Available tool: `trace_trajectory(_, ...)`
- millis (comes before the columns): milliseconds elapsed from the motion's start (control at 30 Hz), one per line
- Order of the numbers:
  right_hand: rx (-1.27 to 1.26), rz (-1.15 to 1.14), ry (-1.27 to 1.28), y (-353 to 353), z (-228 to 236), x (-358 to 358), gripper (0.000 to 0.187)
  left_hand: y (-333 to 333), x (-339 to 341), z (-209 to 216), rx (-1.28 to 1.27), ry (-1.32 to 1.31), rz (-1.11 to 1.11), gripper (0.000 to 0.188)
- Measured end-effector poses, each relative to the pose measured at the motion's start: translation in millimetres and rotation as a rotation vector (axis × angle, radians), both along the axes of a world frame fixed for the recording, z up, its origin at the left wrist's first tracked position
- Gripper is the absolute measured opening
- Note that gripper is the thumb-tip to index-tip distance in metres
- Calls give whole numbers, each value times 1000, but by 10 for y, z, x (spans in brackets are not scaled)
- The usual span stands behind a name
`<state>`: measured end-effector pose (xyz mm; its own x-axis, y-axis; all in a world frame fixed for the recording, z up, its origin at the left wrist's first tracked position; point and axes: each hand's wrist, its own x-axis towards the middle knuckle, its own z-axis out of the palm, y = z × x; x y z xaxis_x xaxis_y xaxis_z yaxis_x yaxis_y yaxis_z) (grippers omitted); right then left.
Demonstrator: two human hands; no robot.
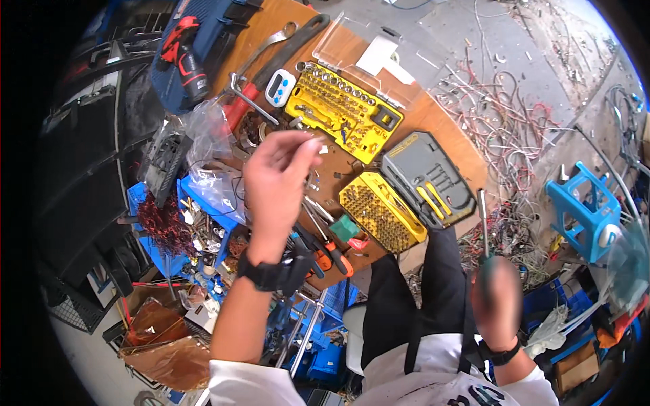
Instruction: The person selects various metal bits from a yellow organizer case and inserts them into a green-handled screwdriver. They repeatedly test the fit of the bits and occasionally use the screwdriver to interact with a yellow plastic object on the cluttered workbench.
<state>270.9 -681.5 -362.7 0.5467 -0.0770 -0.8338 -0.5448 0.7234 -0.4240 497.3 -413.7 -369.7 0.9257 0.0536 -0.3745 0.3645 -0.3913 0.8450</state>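
Note:
My left hand [276,179] is raised over the left part of the wooden table [452,128], its fingers curled in toward the thumb. Whether anything small sits between those fingertips is hidden. Beyond it lies a yellow socket and bit set [342,108], with rows of sockets and a few gaps. On the right, my right hand [500,301] is wrapped round the dark green handle of a screwdriver [483,223], its metal shaft pointing up and away. That hand is blurred. Between the hands sit a yellow bit tray [380,215] full of small bits and its grey case lid [428,179] holding yellow tools.
A red cordless drill [184,61], a small white digital timer [279,88] and orange-handled pliers [333,256] lie around the tabletop. Blue bins of scrap [206,233] stand at left. Tangled wires [504,135] and a blue stool [586,210] occupy the floor at right.

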Motion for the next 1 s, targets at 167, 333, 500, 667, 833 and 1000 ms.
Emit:
trace_trajectory(167, -10, -4, 53, -23, -191, 7, 35, -265, 139, -514, 37, -113, 30, 8)
trace_trajectory(333, -23, 5, 65, -45, -255, 58, 38, -368, 176, -790, 212, -258, -6, 8)
trace_trajectory(500, -33, -1, 93, -51, -314, 65, 41, -378, 192, -903, 399, -339, -89, 10)
trace_trajectory(667, -33, -2, 96, -65, -362, 82, 41, -374, 204, -969, 427, -367, -121, 11)
trace_trajectory(833, -39, -10, 88, -72, -379, 115, 41, -388, 214, -1000, 478, -397, -158, 12)
trace_trajectory(1000, -36, 6, 90, -68, -381, 160, 42, -382, 208, -1017, 432, -389, -117, 12)
